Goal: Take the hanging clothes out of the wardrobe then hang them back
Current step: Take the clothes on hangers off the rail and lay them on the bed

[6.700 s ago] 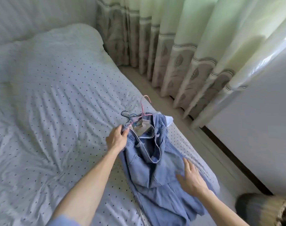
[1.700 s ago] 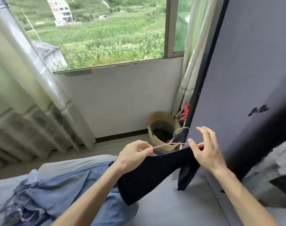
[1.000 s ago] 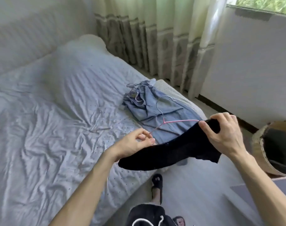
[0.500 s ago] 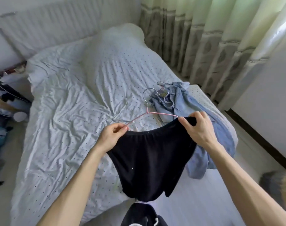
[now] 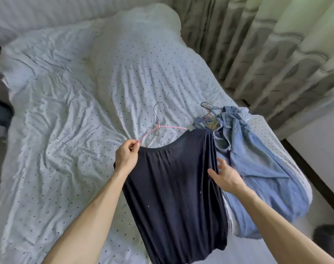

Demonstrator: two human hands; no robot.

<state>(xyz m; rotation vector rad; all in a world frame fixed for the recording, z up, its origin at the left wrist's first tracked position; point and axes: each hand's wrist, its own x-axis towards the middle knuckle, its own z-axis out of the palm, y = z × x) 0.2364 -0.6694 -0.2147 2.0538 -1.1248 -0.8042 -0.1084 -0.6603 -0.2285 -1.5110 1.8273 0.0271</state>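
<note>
A dark navy garment (image 5: pixel 177 197) lies spread on the bed, still on a pink wire hanger (image 5: pixel 158 126) with a silver hook. My left hand (image 5: pixel 127 156) pinches the hanger's left arm together with the garment's top edge. My right hand (image 5: pixel 226 175) is off the cloth at the garment's right edge, fingers spread and relaxed. To the right lies a pile of blue denim clothes (image 5: pixel 257 164) with their hangers (image 5: pixel 210 111) sticking out at the top.
The bed (image 5: pixel 67 111) has a white dotted sheet, crumpled, with a pillow mound at the far end. Patterned curtains (image 5: pixel 267 44) hang along the right. A dark floor strip runs between bed and wall at the right.
The navy garment has come down from being held in the air to lying on the bed beside the denim pile. My right hand has let go of its top right corner.
</note>
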